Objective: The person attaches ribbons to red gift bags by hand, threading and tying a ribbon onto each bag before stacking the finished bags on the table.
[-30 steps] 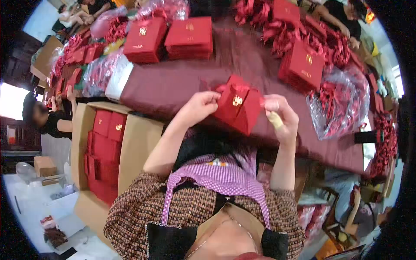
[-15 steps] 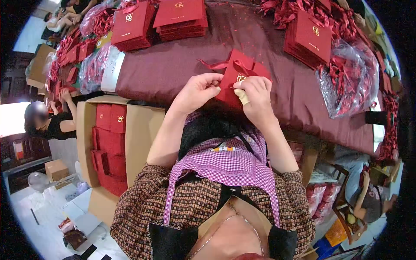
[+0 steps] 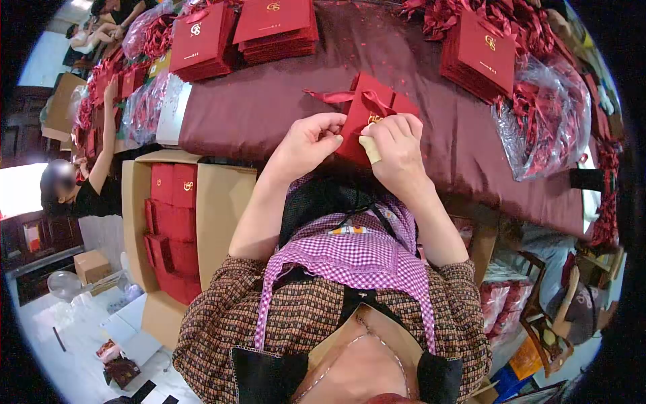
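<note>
A red paper bag [image 3: 361, 94] with a gold emblem and a red ribbon [image 3: 330, 96] at its top leans at the table's near edge, in front of my body. My left hand [image 3: 311, 143] is at the bag's left edge, thumb and forefinger closed in a pinch; whatever lies between them is too small to make out. Curled over the front of the bag, my right hand [image 3: 398, 143] covers part of the emblem. Its fingers are pressed together, hiding what they grip. A pale yellow wrap [image 3: 369, 149] shows on one of its fingers.
Stacks of similar red bags [image 3: 202, 42] stand at the back left, another stack [image 3: 478, 57] at the right. Beside that lies a clear plastic bag of ribbons [image 3: 548, 124]. An open carton [image 3: 225, 209] packed with red bags is at my left. A co-worker [image 3: 94, 195] reaches over the table further left.
My hands and the bag hold nearly the same place, with a slight shift of the right fingers. The co-worker at the left has stretched an arm further out.
</note>
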`<act>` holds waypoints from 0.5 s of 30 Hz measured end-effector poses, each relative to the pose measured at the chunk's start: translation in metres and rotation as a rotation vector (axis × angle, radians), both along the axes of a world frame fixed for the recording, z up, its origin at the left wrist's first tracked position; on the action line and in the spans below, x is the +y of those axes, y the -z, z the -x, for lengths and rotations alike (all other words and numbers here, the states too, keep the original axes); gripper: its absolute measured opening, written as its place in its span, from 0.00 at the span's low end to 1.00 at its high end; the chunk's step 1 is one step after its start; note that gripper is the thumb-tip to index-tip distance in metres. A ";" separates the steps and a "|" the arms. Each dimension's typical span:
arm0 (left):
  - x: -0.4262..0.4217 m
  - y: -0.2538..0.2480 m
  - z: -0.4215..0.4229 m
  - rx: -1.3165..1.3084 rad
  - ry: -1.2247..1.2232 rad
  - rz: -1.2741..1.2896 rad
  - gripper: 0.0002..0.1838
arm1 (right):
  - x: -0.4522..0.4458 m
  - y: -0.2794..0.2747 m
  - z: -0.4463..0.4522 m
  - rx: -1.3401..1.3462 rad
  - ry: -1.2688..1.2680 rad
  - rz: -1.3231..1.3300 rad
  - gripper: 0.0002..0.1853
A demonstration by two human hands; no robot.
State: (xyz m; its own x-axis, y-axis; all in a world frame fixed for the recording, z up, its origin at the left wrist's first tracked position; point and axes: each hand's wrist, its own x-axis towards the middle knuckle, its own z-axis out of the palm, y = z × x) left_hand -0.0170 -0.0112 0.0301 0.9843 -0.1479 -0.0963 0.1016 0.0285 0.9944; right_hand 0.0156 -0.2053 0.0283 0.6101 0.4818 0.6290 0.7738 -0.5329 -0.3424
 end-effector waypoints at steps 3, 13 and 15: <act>-0.002 -0.002 0.001 -0.001 -0.008 0.014 0.18 | 0.000 -0.002 0.000 -0.016 -0.003 0.006 0.06; -0.001 -0.011 0.006 -0.029 0.030 -0.138 0.18 | 0.003 -0.013 0.003 0.009 -0.017 0.065 0.05; -0.003 -0.009 0.007 -0.034 0.015 -0.123 0.18 | 0.003 -0.014 0.003 0.003 -0.030 0.074 0.05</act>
